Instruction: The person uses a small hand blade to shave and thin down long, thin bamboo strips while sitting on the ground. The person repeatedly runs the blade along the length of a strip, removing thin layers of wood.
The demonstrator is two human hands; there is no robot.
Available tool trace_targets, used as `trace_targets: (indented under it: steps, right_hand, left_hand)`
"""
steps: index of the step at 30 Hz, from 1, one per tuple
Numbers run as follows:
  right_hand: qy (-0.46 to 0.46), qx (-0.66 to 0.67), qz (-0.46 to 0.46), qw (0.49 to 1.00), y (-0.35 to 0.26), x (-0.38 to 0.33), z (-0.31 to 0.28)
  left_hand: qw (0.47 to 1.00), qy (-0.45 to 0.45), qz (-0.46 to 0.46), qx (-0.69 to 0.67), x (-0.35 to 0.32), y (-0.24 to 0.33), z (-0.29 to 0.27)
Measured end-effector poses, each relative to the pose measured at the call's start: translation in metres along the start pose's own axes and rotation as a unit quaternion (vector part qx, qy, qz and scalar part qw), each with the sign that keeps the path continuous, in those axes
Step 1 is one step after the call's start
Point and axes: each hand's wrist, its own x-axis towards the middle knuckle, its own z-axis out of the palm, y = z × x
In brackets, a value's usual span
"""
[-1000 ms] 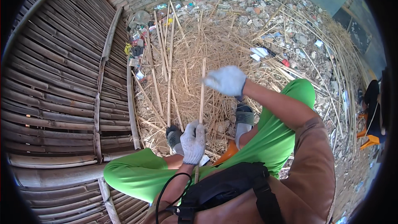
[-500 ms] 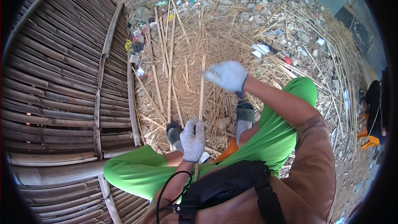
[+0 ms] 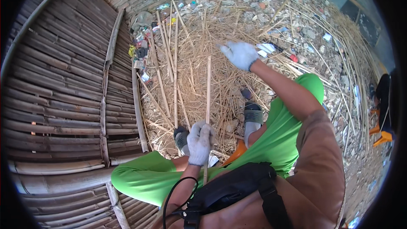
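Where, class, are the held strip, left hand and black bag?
Held strip point(image 3: 208, 89), head view: its upper length.
Left hand point(image 3: 199, 143), head view: its gloved back.
Black bag point(image 3: 233, 182), head view: its middle.

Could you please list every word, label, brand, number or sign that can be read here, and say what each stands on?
None can be read.
Pale strip in the left hand: no lettering visible.
Black waist bag: no lettering visible.
Colourful litter by the slatted panel: too small and blurred to tell any lettering.
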Motion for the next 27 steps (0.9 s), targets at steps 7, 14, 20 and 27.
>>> trace_targets:
  steps: [7,14,20,27]
  right_hand:
    - [-0.136,-0.024,-0.21,0.968,-0.067,-0.1,0.036]
    - [-0.114,-0.027,-0.24,0.964,-0.081,-0.078,0.028]
    - [-0.131,-0.035,-0.167,0.977,-0.072,-0.049,0.026]
    - [0.033,-0.013,0.048,0.998,0.054,0.032,0.002]
  left_hand:
    - [0.99,-0.032,-0.065,-0.117,0.01,-0.001,-0.002]
    - [0.993,-0.011,-0.04,-0.114,0.021,-0.005,-0.009]
    - [0.995,-0.011,-0.025,-0.094,0.016,0.002,-0.012]
    - [0.988,-0.098,-0.035,-0.113,-0.003,0.006,0.004]
